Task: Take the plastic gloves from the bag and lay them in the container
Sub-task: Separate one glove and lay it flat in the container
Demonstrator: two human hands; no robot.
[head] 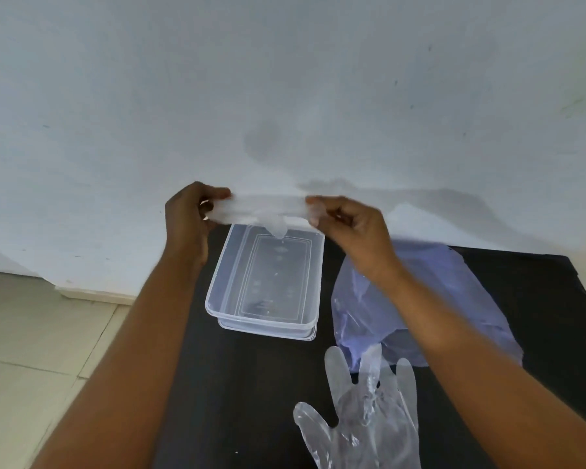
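A thin clear plastic glove [266,209] is stretched sideways in the air above the far end of the clear rectangular container [217,289]. My left hand [192,218] pinches its left end and my right hand [349,228] pinches its right end. One glove finger droops toward the container, which shows nothing inside. A second clear glove [366,411] lies flat on the black table near me, fingers pointing away. The crumpled pale purple plastic bag [369,306] rests to the right of the container, partly under my right forearm.
The black table [251,384] stands against a white wall [285,96]. Its left edge runs below my left forearm, with pale floor tiles [31,350] beyond it. The container sits at the table's far left.
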